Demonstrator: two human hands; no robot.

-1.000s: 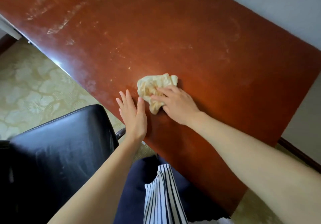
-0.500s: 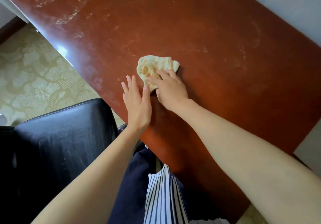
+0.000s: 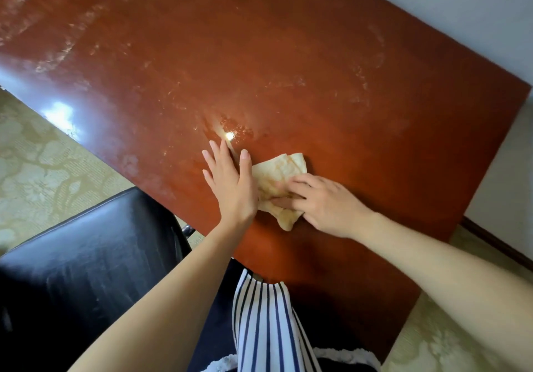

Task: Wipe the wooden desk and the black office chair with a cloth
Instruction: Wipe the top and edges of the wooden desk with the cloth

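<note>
The cloth point(image 3: 278, 181) has been drawn back toward the lower middle of the frame. Half a second ago it lay above the fingertips of the left hand; now it is seen to the right of the left hand point(image 3: 230, 184), level with its knuckles. A glistening damp patch point(image 3: 233, 129) is left where the cloth had been, just above the left fingertips, and a point of light is reflected in it. From this it may be judged that one stroke across the near-middle of the wooden desk point(image 3: 317, 68) has been completed and a return pass is under way.

The cloth is held bunched under the bent fingers of the right hand point(image 3: 323, 204) and pressed to the desk, with a loose corner trailing out below the palm. The left hand is laid flat with its fingers straight and nothing grasped; its thumb is just beside the cloth's edge. Across the earlier frames it has been kept flat in the same way.

Pale smears are still to be seen across the upper left and upper right of the desk, so much of the surface is judged unwiped. The black office chair point(image 3: 86, 270), at lower left, is not being touched.
</note>
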